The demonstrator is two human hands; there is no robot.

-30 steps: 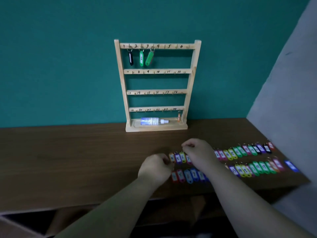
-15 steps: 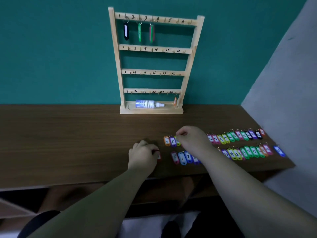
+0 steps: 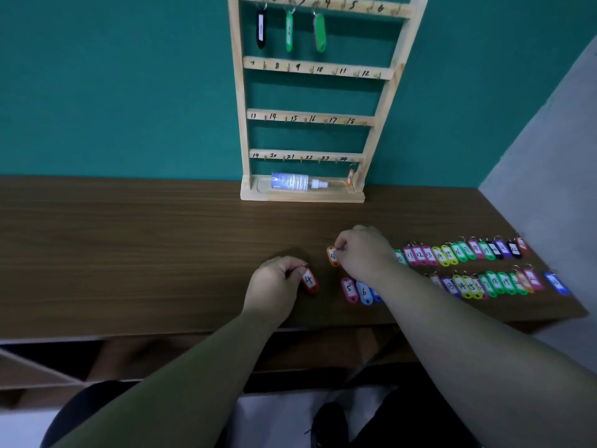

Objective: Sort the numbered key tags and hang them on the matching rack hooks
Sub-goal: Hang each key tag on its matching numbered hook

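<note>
Two key tags marked 4 in hand, near the middle of the table.

The left hand [image 3: 277, 282] pinches the ring end of a red tag [image 3: 310, 281] with a white label reading 4, low over the wooden table [image 3: 129, 253]. Just to the right, the right hand [image 3: 365, 253] pinches the top of an orange tag [image 3: 332, 257], also marked 4. Farther right lie two tag rows [image 3: 458, 252]. At the far edge the rack [image 3: 239, 108] carries a black tag [image 3: 261, 30] and two green tags [image 3: 289, 31] on its top rail. Its base tray holds a spray bottle [image 3: 295, 182] lying on its side.
</note>
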